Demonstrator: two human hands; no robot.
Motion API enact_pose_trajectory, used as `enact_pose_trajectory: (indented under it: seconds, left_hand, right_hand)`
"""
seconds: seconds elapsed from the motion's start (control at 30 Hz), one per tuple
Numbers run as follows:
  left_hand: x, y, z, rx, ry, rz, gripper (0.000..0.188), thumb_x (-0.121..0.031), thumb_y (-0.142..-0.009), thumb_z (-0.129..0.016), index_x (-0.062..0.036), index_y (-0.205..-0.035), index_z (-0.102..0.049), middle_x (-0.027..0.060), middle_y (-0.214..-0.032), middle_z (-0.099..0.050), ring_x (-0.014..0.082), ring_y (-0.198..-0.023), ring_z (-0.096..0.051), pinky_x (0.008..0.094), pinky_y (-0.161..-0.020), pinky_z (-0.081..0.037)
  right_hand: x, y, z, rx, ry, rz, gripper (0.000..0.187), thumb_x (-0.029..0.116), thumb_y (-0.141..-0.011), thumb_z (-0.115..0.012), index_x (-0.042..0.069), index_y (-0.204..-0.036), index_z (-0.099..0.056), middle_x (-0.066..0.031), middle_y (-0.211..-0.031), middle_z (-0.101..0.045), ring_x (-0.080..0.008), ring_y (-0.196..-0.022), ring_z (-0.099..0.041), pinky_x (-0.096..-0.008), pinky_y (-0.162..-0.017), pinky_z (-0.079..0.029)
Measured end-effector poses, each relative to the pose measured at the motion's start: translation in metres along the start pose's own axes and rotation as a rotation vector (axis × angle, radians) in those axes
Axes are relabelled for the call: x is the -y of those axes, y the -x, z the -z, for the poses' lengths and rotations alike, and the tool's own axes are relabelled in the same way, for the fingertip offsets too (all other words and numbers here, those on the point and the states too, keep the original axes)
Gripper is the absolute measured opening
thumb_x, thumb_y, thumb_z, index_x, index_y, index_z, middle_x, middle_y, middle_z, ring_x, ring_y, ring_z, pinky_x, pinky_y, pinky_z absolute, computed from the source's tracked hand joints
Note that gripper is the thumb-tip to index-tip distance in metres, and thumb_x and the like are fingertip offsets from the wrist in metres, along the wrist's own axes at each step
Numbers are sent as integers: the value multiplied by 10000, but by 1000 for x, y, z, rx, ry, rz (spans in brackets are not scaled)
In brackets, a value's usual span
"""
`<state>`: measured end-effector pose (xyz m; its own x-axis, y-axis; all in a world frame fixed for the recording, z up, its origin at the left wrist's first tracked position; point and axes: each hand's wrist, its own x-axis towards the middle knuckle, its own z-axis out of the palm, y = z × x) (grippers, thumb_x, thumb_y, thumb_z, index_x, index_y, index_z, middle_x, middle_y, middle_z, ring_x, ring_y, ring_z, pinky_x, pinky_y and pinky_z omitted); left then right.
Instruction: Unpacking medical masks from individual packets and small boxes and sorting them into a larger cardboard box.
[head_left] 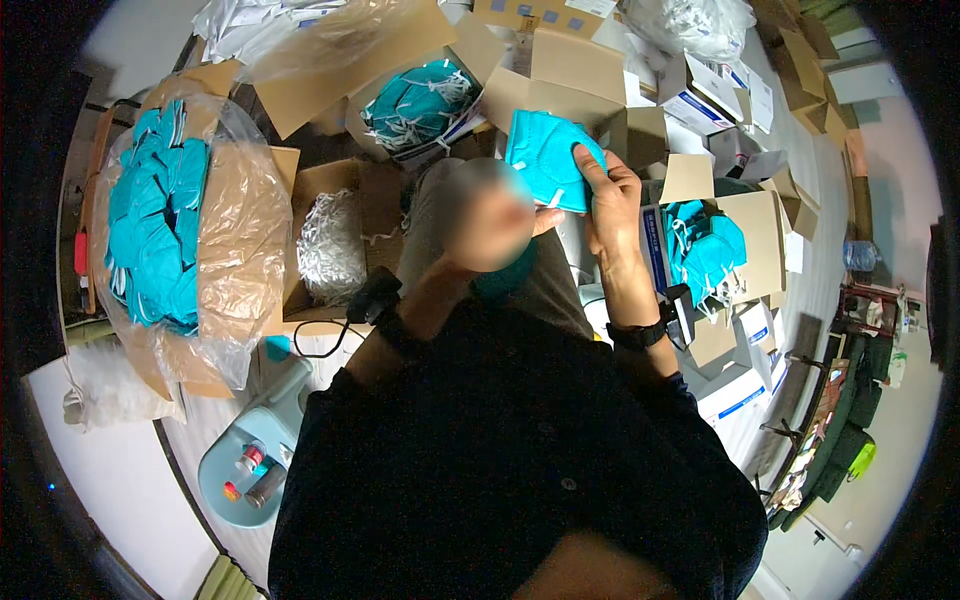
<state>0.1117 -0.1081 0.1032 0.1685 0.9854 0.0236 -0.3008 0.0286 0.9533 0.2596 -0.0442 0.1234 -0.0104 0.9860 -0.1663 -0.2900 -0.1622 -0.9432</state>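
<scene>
1. The right hand (610, 200) pinches a teal folded face mask (545, 158) by its right edge, thumb on the front and fingers behind, holding it up in front of the person's chest.
2. The left hand (490, 215) is blurred; it sits at the mask's lower left corner, and I cannot tell how far it is closed or whether it grips the mask.
3. A big cardboard box (235, 260) lined with a clear plastic bag stands at the left, packed with teal masks.
4. Beside it, a smaller open carton (335, 245) holds a heap of white elastic loops.
5. Above, another open carton (420, 100) holds loose teal masks with white straps.
6. At the right, a small open box (705, 245) with a blue-and-white side holds more teal masks.
7. White cartons with blue stripes (700, 100) crowd the upper right and lower right.
8. A pale blue tray (225, 465) with small bottles lies lower left.
9. Boxes hem the person in on three sides; open room is only just about the hands.
</scene>
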Motion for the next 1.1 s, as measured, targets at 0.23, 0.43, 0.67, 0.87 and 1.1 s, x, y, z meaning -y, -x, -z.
enact_pose_trajectory:
  seconds: [0.23, 0.43, 0.67, 0.87, 1.1]
  left_hand:
    - [-10, 18, 12, -113, -313, 60, 155, -125, -881, -650, 20, -923, -684, -58, -694, -580, 6, -628, -456, 186, -542, -358]
    - [-30, 23, 9, -151, -580, 34, 176, -152, -875, -655, 12, -921, -699, -67, -637, -541, 8, -572, -421, 181, -508, -328]
    - [-48, 43, 42, 86, -192, 19, 245, -207, -904, -562, -18, -788, -666, -8, -653, -579, 82, -601, -503, 228, -554, -382]
    - [-28, 23, 38, 148, 258, 454, 325, -256, -961, -458, 0, -876, -639, -84, -548, -328, 36, -470, -291, 222, -462, -216]
    - [-6, 23, 37, 164, 244, 482, 336, -290, -969, -465, -21, -863, -636, -99, -523, -286, 28, -443, -231, 240, -448, -160]
  right_hand:
    - [-5, -6, 19, -52, 83, -2, 112, 86, -844, -672, 20, -761, -636, 16, -689, -585, -45, -582, -459, -208, -526, -364]
    - [-8, -6, 22, -47, 198, 75, 135, 94, -843, -676, 30, -733, -630, 34, -668, -561, -40, -572, -429, -216, -512, -339]
    - [-6, -26, 61, -96, 213, 45, 137, 128, -827, -696, 9, -773, -652, 6, -688, -600, -49, -594, -468, -207, -541, -369]
    - [-23, -4, 60, 58, 1322, 421, 391, 98, -815, -656, -2, -1179, -551, -79, -1064, -639, -124, -747, -587, -283, -722, -475]
    - [8, 28, 11, 779, 180, -127, 459, -66, -805, -553, 41, -1251, -532, -56, -1092, -641, -73, -701, -535, -217, -650, -460]
